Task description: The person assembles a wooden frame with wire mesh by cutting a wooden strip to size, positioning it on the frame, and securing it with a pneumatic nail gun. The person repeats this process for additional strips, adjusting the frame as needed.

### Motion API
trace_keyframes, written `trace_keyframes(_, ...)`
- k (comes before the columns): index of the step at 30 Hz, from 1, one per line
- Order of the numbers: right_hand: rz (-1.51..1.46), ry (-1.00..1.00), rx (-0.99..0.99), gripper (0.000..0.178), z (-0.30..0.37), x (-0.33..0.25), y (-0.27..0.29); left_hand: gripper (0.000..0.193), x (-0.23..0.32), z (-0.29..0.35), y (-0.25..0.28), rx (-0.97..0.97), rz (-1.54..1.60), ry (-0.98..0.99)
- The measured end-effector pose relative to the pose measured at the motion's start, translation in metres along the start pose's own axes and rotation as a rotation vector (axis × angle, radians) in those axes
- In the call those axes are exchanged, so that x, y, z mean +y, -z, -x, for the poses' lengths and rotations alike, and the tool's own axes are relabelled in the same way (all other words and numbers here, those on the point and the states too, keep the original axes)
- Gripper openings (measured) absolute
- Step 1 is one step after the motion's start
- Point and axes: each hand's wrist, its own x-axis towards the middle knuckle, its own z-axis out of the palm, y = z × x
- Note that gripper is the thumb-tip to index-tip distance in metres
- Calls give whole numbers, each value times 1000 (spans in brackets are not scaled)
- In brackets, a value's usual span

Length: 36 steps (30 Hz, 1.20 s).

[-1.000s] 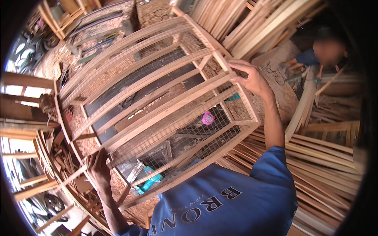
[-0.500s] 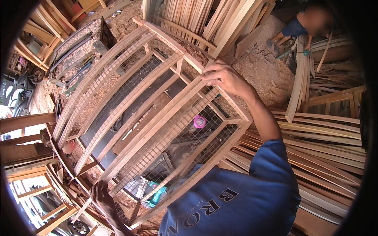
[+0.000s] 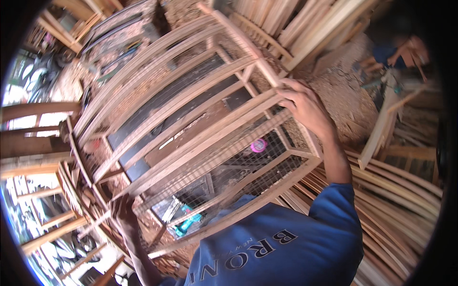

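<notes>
A large wooden frame (image 3: 248, 205) with wire mesh (image 3: 191, 188) stretched across it fills the middle, in front of my body. Across it lies a long wooden strip (image 3: 200, 143). My right hand (image 3: 305, 105) grips the strip's far right end, fingers over the top, where it meets the frame's side rail (image 3: 241, 40). At the near left end, my left hand (image 3: 124, 212) is closed around the same strip. Through the mesh, a pink round object (image 3: 258, 145) and a teal power tool (image 3: 187, 221) show below. Motion blurs the picture somewhat.
Long wooden slats (image 3: 396, 195) are piled at the right, and boards (image 3: 315, 28) lean at the back. Another person (image 3: 391, 55) crouches at the far right, partly blurred. A workbench (image 3: 119, 38) stands at the far left. Sawdust (image 3: 341, 95) covers the floor.
The view has turned, so the frame and both hands sit farther right in it. Both hands keep their hold on the strip's ends. The other person has changed posture.
</notes>
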Motion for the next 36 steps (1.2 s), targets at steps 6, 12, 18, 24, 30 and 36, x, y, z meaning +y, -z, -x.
trace_keyframes(6, 10, 467, -36, 42, 9, -78, -25, 21, 2, 7, 14, 16, 32, 140)
trace_keyframes(12, -133, 858, -39, 53, 5, -179, -85, 20, -2, 23, 32, 83, 19, 130)
trace_keyframes(18, -161, 985, -93, 59, 9, -281, -135, 21, -19, 50, 40, 222, 151, 58)
trace_keyframes(24, -217, 889, -173, 40, 25, -351, -161, 29, -42, 77, 46, 281, 172, -48)
trace_keyframes(30, -245, 904, -60, 34, 35, -369, -166, 28, -57, 97, 46, 209, 184, 19)
trace_keyframes(36, -260, 800, -100, 32, 35, -385, -162, 32, -140, 126, 95, 188, 351, -29)
